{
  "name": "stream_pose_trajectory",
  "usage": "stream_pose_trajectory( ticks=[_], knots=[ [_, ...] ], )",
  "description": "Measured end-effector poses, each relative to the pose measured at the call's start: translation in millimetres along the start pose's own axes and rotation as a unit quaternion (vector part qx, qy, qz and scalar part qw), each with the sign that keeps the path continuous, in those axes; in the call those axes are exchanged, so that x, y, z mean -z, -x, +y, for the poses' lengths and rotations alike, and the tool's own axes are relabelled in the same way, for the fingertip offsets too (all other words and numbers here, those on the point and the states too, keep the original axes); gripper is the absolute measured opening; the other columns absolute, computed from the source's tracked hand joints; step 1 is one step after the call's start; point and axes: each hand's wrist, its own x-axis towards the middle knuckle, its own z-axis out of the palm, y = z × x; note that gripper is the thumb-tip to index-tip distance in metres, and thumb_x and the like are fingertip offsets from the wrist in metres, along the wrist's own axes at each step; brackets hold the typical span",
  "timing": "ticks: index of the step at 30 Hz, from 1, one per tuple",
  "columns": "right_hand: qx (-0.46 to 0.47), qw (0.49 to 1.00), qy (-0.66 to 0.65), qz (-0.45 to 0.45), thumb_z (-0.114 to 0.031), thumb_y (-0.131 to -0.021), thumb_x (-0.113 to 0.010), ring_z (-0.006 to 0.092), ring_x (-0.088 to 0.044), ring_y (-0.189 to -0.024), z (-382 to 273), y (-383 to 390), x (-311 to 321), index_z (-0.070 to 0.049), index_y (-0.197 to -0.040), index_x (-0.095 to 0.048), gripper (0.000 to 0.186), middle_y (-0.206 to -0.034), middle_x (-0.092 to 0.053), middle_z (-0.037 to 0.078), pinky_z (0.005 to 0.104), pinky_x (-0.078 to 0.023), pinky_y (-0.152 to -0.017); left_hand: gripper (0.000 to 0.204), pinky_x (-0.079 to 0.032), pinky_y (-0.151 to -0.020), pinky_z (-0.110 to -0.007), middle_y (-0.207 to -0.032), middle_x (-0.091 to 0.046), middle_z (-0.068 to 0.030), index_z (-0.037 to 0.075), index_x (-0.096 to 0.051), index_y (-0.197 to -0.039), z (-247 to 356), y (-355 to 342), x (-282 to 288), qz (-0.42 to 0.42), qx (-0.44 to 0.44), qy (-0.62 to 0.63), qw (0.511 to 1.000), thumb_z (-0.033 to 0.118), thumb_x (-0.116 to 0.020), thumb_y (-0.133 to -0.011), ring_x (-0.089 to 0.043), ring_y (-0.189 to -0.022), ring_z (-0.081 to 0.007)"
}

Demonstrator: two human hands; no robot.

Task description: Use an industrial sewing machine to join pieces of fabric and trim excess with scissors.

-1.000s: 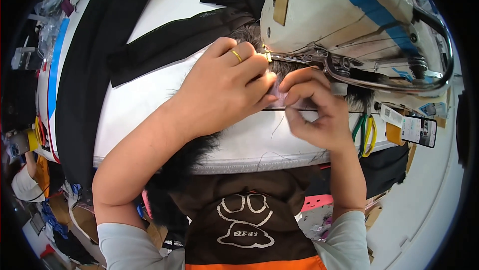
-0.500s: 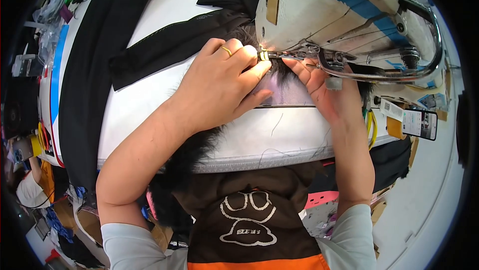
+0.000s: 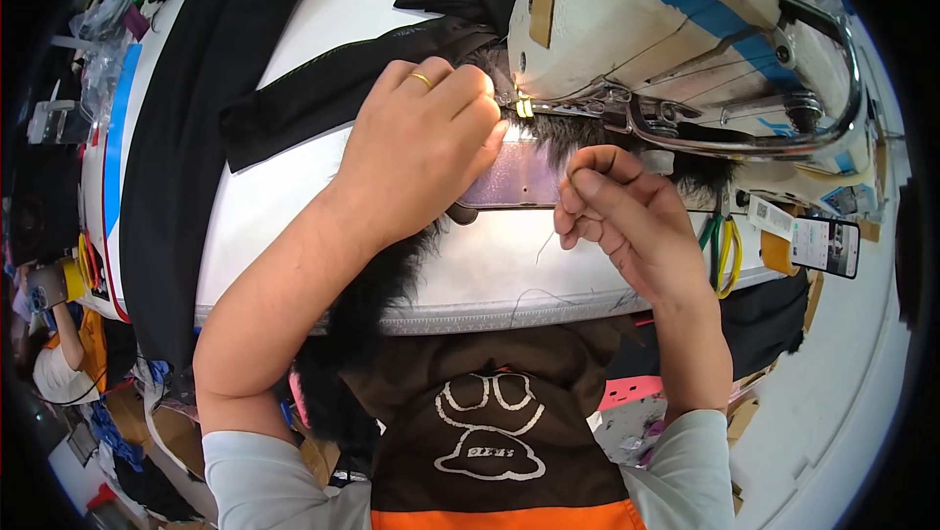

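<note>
At the lit stitching point of a white sewing machine point(image 3: 676, 31), my left hand point(image 3: 421, 148) has its fingers curled closed on black fabric point(image 3: 323, 90) with a furry edge. Its fingertips are beside the presser foot point(image 3: 534, 107). Dark fur point(image 3: 578, 131) lies under and right of the foot. My right hand point(image 3: 632, 222) is in front of the machine, apart from the fur, with thumb and fingers pinched together. Whatever is in that pinch is too small to make out. A shiny metal plate point(image 3: 524, 173) shows between the hands.
Black cloth point(image 3: 166, 187) drapes over the left of the white table point(image 3: 480, 280). Loose threads lie near its ruler-marked front edge. Yellow-handled scissors point(image 3: 728, 256) and a phone point(image 3: 825, 244) are at the right. Another person's arm point(image 3: 69, 334) shows at far left.
My right hand has drawn back from the presser foot toward me, fingers now pinched. My left hand has shifted slightly left, its fingers more curled, and more of the metal plate shows.
</note>
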Motion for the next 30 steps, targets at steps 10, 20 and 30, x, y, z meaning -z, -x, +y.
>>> stream_pose_trajectory(
  ticks=[10, 20, 30],
  knots=[
    [0.015, 1.000, 0.000, -0.002, -0.009, -0.110, -0.067, 0.0199, -0.074, -0.090, 6.1, -3.7, -7.1, -0.001, -0.124, -0.066, 0.016, -0.099, -0.072, 0.008, 0.0354, -0.063, -0.078, 0.020, -0.048, -0.086, -0.041, -0.090, -0.060, -0.0016, 0.012, -0.067, -0.090, -3.0, -3.2, 5.7, 0.024, -0.003, -0.095, 0.995, 0.021, -0.083, -0.084, -0.062, -0.091, -0.0239],
    [0.073, 0.996, -0.045, -0.013, -0.010, -0.111, -0.067, 0.0203, -0.075, -0.093, 17.0, -4.3, -33.6, 0.001, -0.126, -0.065, 0.019, -0.103, -0.073, 0.009, 0.0366, -0.064, -0.082, 0.016, -0.047, -0.086, -0.042, -0.089, -0.064, 0.0000, 0.014, -0.072, -0.098, 4.4, -6.7, -16.2, 0.016, 0.008, 0.015, 1.000, 0.019, -0.080, -0.086, -0.064, -0.092, -0.0236],
    [0.066, 0.965, 0.245, 0.063, -0.010, -0.110, -0.068, 0.0060, -0.054, -0.069, -5.3, -2.2, -17.3, 0.000, -0.139, -0.068, 0.031, -0.082, -0.062, -0.003, 0.0264, -0.043, -0.061, 0.020, -0.051, -0.099, -0.044, -0.109, -0.066, -0.0020, 0.011, -0.070, -0.097, -7.5, -7.3, 8.2, -0.046, -0.058, 0.081, 0.994, 0.015, -0.081, -0.081, -0.065, -0.106, -0.0238]
  ],
)
